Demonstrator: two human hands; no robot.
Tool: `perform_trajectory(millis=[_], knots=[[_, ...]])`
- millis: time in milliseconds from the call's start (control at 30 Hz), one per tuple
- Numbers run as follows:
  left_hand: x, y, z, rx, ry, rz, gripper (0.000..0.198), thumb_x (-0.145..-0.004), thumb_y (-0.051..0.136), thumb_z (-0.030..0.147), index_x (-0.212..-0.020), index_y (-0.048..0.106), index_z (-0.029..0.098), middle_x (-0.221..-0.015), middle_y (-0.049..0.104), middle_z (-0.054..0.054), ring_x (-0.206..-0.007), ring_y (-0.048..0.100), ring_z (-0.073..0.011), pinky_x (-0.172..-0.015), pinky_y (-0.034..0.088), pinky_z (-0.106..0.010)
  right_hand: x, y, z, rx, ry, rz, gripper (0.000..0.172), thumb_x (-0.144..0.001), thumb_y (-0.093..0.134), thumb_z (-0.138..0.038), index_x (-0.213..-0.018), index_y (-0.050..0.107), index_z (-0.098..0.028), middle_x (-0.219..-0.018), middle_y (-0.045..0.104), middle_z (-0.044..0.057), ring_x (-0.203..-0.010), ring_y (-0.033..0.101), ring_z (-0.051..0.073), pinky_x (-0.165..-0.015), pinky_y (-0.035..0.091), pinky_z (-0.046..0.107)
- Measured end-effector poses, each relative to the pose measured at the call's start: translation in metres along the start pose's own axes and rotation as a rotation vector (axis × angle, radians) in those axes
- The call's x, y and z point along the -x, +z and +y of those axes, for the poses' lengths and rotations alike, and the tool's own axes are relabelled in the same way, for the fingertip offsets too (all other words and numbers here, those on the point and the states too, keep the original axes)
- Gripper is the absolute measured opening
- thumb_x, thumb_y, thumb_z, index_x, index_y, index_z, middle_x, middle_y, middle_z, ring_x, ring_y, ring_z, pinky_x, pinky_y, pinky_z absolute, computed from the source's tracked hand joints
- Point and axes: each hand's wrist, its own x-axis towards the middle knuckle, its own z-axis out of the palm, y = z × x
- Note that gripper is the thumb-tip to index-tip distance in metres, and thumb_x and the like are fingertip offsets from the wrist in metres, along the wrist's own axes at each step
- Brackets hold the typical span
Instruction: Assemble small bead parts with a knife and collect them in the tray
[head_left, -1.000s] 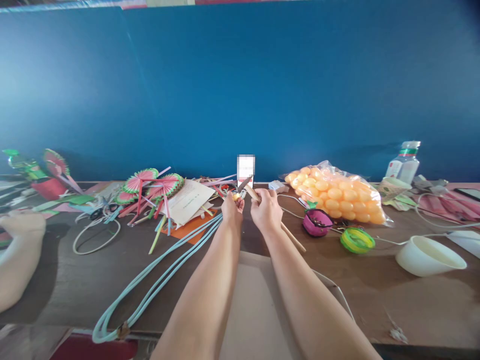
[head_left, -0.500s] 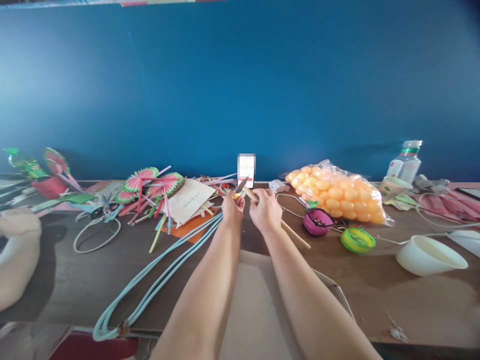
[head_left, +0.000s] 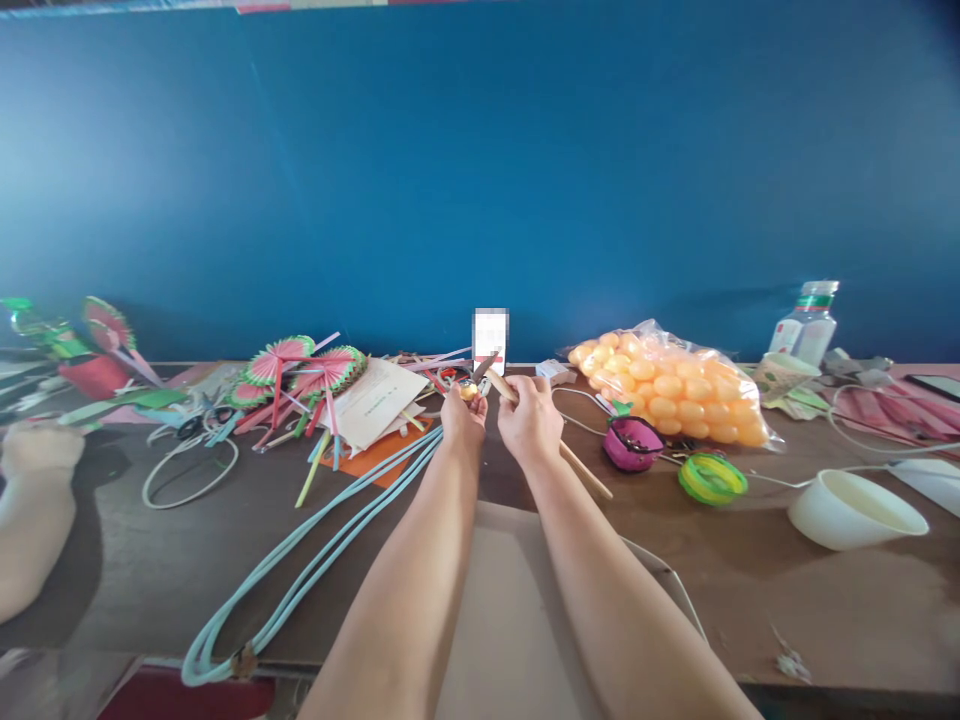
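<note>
Right hand (head_left: 530,422) closed around a wooden stick (head_left: 586,472), held low over the table (head_left: 750,580); left hand (head_left: 463,418) pinching a small yellow piece (head_left: 469,392); stick judged light, stiff, best gripped mid-length.

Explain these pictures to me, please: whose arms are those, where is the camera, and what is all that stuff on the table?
There is no machine here. All the pictures come from one camera, worn on a person's head and looking forward and down, so the two bare arms are that person's own. The left hand pinches a small tool with a dark pointed tip; what it is exactly is too small to tell. The right hand grips a wooden stick, its far end near the tool. On the brown table lie folded paper fans, pale blue hoops, a bag of orange balls, a white bowl and a bottle. The arm at the far left belongs to someone else.
</note>
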Motion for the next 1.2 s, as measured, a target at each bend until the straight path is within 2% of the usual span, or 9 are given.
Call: perform_trajectory(millis=[167,300,467,667,900,1067,1200], knots=[[-0.003,0.0,-0.001,-0.005,-0.017,-0.005,0.016,-0.091,0.052,0.029,-0.083,0.052,0.016,-0.071,0.052,-0.002,-0.052,0.052,-0.0068,-0.051,0.046,-0.017,0.0,0.0,0.0,-0.015,0.003,-0.049,0.026,-0.085,0.052,-0.023,-0.109,0.062,-0.028,-0.112,0.056,0.005,-0.091,0.06,0.019,-0.069,0.045,0.028],[-0.003,-0.001,-0.001,-0.002,-0.001,-0.014,0.015,-0.091,0.053,0.029,-0.084,0.053,0.017,-0.071,0.053,-0.002,-0.054,0.053,-0.0079,-0.052,0.047,-0.018,0.0,0.002,0.001,-0.042,0.009,-0.003,0.028,-0.084,0.052,-0.023,-0.11,0.061,-0.029,-0.115,0.055,0.004,-0.09,0.06,0.018,-0.069,0.045,0.028],[0.0,0.0,0.0,-0.005,-0.026,-0.014,0.019,-0.094,0.048,0.031,-0.083,0.052,0.016,-0.068,0.053,-0.002,-0.053,0.052,-0.0076,-0.05,0.046,-0.017,-0.001,0.004,0.002,-0.041,0.023,-0.038,0.027,-0.084,0.052,-0.023,-0.108,0.062,-0.029,-0.113,0.055,0.004,-0.09,0.06,0.018,-0.071,0.046,0.029],[0.001,0.001,0.0,-0.006,-0.024,-0.003,0.02,-0.094,0.048,0.032,-0.084,0.052,0.016,-0.071,0.054,-0.003,-0.054,0.054,-0.0076,-0.052,0.048,-0.018,-0.001,0.002,0.001,-0.052,0.037,0.004,0.03,-0.085,0.052,-0.025,-0.113,0.06,-0.029,-0.117,0.054,0.005,-0.09,0.06,0.019,-0.072,0.046,0.03],[-0.004,-0.001,-0.003,0.005,-0.018,-0.019,0.021,-0.093,0.049,0.033,-0.082,0.052,0.016,-0.071,0.054,-0.003,-0.054,0.054,-0.0079,-0.052,0.047,-0.018,0.0,0.002,0.0,-0.019,0.0,-0.076,0.028,-0.085,0.052,-0.024,-0.111,0.061,-0.029,-0.115,0.054,0.005,-0.092,0.06,0.019,-0.071,0.046,0.028],[-0.002,0.0,-0.002,-0.045,-0.019,-0.005,0.024,-0.094,0.047,0.035,-0.082,0.052,0.015,-0.07,0.054,-0.002,-0.052,0.053,-0.0067,-0.053,0.047,-0.017,-0.005,0.001,0.007,0.018,0.102,-0.095,0.029,-0.087,0.05,-0.027,-0.114,0.059,-0.029,-0.117,0.052,0.006,-0.092,0.061,0.02,-0.074,0.047,0.031],[0.0,0.0,-0.004,-0.079,0.02,0.017,0.022,-0.093,0.049,0.035,-0.082,0.051,0.016,-0.068,0.054,-0.001,-0.05,0.053,-0.0071,-0.051,0.045,-0.018,-0.01,0.007,0.016,0.074,0.165,-0.218,0.03,-0.085,0.051,-0.027,-0.114,0.06,-0.029,-0.116,0.053,0.007,-0.094,0.062,0.022,-0.076,0.048,0.034]])
